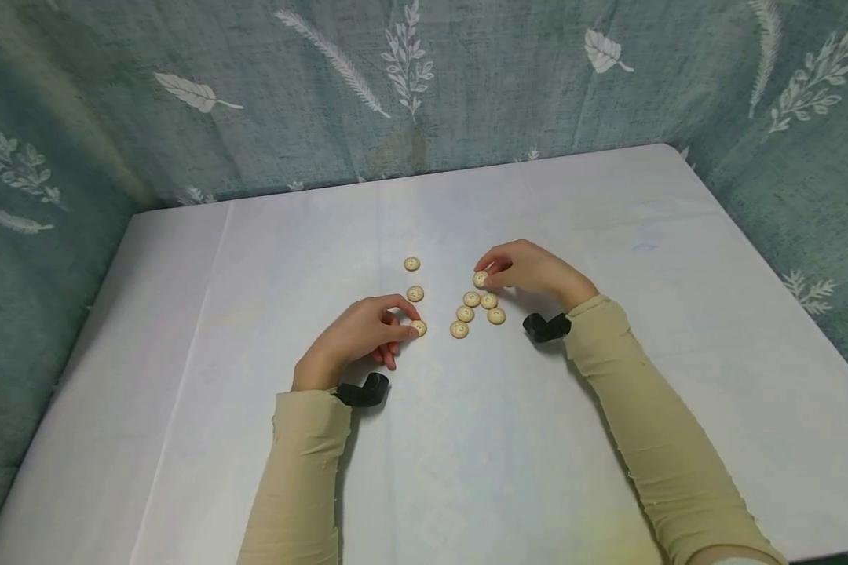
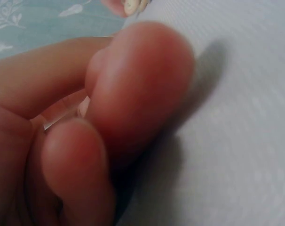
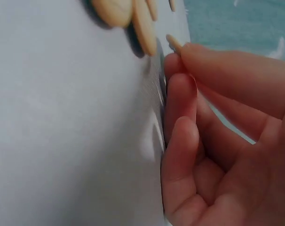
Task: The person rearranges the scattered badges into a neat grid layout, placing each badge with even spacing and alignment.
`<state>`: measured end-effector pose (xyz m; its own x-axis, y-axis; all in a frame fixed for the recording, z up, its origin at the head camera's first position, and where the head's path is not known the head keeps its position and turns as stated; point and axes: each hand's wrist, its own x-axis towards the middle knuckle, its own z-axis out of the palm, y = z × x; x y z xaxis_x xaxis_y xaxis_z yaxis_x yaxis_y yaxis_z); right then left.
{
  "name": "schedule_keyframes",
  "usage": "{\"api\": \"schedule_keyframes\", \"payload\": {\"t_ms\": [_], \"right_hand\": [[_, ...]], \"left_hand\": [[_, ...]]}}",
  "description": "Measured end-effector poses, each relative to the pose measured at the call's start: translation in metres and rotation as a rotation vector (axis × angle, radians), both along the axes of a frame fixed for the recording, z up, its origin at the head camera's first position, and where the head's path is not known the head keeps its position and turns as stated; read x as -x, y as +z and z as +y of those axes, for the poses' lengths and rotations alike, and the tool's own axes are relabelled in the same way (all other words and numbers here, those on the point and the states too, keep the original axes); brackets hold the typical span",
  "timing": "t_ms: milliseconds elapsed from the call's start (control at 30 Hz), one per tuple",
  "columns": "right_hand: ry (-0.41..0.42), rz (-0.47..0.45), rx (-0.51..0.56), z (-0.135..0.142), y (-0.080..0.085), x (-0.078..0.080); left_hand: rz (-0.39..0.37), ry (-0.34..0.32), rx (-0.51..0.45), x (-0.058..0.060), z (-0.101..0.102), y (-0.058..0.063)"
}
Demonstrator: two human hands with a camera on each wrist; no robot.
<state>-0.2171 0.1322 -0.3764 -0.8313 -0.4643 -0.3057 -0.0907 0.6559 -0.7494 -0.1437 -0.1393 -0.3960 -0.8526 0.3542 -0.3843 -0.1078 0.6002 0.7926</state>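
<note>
My left hand [image 1: 367, 329] pinches a round, pale wooden button [image 1: 418, 328] between thumb and index finger, low over the white table. In the left wrist view, its fingers hide that button. Two more buttons lie beyond it in a column, the nearer button [image 1: 414, 293] close to the index finger and the farther button [image 1: 411, 264] behind. My right hand [image 1: 530, 268] holds another button [image 3: 174, 44] by its edge between thumb and index finger. It is just above the tip of an inverted V of several buttons, among them an outer button [image 1: 496, 315] on the right leg.
A white cloth covers the table [image 1: 424, 471], with a raised crease running along its left side. Green fabric [image 1: 495, 86] with white leaf prints hangs behind and at both sides. Black wrist cameras, such as the left wrist camera [image 1: 364, 391], sit low near the cloth.
</note>
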Motion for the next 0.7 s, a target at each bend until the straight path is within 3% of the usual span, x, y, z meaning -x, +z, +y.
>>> {"api": "schedule_keyframes", "payload": {"t_ms": [200,700], "right_hand": [[-0.025,-0.062,-0.017,-0.002,0.000,0.011],[-0.091,-0.005,-0.064,-0.032,-0.002,0.031]], "left_hand": [[-0.006,0.002,0.003,0.001,0.001,-0.001],[0.010,-0.009,-0.001,0.000,-0.001,0.000]]}}
